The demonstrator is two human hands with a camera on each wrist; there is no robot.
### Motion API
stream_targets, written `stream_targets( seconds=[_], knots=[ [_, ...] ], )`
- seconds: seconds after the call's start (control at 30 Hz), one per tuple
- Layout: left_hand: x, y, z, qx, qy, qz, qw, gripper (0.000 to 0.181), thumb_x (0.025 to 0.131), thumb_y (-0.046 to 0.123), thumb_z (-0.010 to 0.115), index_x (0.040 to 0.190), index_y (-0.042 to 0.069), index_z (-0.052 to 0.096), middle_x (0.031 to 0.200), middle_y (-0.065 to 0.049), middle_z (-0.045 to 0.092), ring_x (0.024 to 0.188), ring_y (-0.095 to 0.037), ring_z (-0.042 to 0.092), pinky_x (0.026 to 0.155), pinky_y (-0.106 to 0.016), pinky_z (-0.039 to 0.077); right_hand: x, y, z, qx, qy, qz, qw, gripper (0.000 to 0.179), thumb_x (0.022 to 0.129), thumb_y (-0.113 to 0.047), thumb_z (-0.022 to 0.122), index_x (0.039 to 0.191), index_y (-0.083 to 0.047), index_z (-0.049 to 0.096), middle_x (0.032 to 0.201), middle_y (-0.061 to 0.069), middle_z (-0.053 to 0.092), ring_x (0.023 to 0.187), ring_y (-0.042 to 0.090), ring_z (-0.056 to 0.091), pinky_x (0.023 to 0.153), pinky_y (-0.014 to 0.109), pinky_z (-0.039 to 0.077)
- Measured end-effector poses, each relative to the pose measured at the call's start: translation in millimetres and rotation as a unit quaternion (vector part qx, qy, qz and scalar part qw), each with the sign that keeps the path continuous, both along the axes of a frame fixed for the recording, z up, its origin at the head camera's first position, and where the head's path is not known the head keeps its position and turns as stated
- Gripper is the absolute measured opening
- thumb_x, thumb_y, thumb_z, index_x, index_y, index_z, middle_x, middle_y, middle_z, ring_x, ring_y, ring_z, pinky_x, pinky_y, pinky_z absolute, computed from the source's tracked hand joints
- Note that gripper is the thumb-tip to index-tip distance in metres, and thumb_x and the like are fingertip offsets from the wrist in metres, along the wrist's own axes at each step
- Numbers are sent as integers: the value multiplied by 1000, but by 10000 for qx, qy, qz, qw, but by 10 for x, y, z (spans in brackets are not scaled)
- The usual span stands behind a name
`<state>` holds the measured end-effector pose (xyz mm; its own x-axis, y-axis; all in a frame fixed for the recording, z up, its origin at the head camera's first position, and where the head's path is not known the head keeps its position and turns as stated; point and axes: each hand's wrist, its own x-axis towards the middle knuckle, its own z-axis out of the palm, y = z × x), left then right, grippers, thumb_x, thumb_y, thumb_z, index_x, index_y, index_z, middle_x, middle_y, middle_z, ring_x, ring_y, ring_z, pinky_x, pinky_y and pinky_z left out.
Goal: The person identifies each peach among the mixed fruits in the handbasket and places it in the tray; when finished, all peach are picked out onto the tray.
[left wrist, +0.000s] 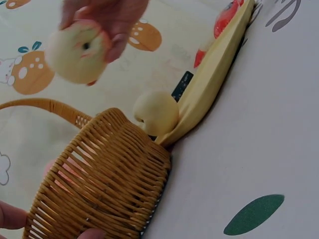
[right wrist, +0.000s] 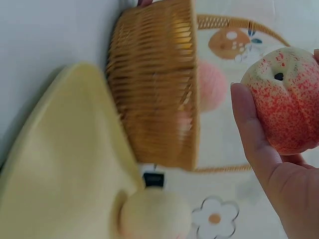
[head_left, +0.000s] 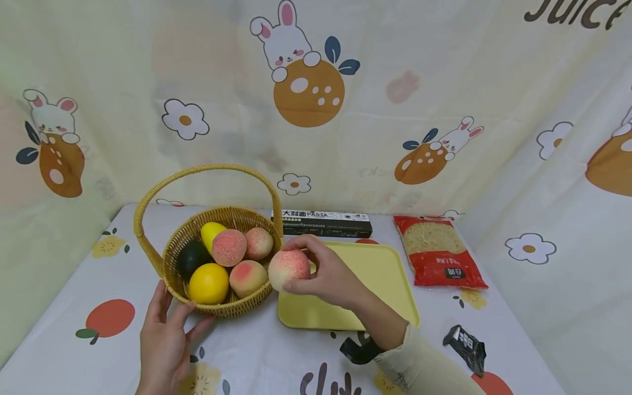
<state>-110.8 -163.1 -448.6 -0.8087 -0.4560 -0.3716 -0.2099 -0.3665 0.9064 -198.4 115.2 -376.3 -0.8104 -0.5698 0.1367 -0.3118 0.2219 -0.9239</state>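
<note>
My right hand (head_left: 328, 274) holds a pink-and-cream peach (head_left: 288, 269) between thumb and fingers, just off the right rim of a wicker basket (head_left: 237, 310). My left hand (head_left: 165, 334) grips the basket at its near left side, its fingertips at the rim and against the weave. Inside the basket lie three peaches (head_left: 248, 278), a round yellow fruit (head_left: 209, 283), a longer yellow fruit (head_left: 211, 235) and a dark green fruit (head_left: 192, 259). Another pale peach (left wrist: 157, 112) sits on the yellow tray (head_left: 390, 274) beside the basket, mostly hidden behind my right hand in the head view.
Behind the tray lies a black-and-white pasta box (head_left: 321, 224). A red bag of dry noodles (head_left: 439, 252) lies to the right, with a small black packet (head_left: 466, 348) nearer me. The basket's tall handle (head_left: 207, 167) arches over the fruit. Patterned cloth (head_left: 365, 148) hangs behind the table.
</note>
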Motion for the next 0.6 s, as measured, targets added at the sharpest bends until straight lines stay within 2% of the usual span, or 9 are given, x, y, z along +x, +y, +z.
stream_targets(
  seconds=[0.3, 0.6],
  knots=[
    [9, 16, 0, 0, -28, 64, 10000, 84, 106, 9, 53, 168, 47, 10, 180, 11, 4, 159, -31, 30, 91, -48, 64, 39, 335, -244, 97, -453, -359, 9983, 56, 84, -10, 85, 133, -13, 57, 140, 12, 55, 120, 31, 59, 86, 32, 63],
    [7, 5, -10, -76, -29, 75, 9999, 84, 106, 9, 54, 168, 46, 11, 180, 11, 5, 160, -33, 30, 90, -47, 64, -3, 607, -341, 401, -459, -891, 9942, 57, 85, -13, 84, 136, -14, 58, 140, 11, 57, 121, 31, 58, 91, 32, 61]
  ],
)
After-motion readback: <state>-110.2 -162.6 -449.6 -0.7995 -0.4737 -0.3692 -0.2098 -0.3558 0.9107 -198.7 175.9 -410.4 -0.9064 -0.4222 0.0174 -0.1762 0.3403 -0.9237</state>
